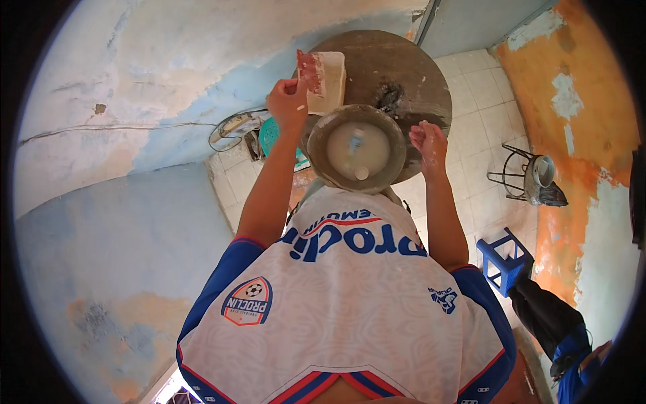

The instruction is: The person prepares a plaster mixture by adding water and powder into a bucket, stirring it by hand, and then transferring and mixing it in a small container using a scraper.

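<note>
My left hand (288, 104) is closed, pinching the edge of a flat red piece (309, 69) smeared with white. That piece overlaps a white rectangular container (332, 91) on the round wooden table (373, 50); I cannot tell whether they touch. Close in front of me, a grey-brown basin (317, 156) holds cloudy whitish liquid (356, 141). A small round white thing (361, 173) shows at the liquid's near side. To the right of the basin is my right hand (431, 143), its fingers curled together. Anything inside them is hidden.
Dark residue (389, 96) marks the tabletop. A teal tub (269, 137) sits left of the table. On the right are a metal stool (509, 176) with a pail (540, 172) and a blue stool (501, 259). Another person's dark-clothed leg (548, 313) appears lower right.
</note>
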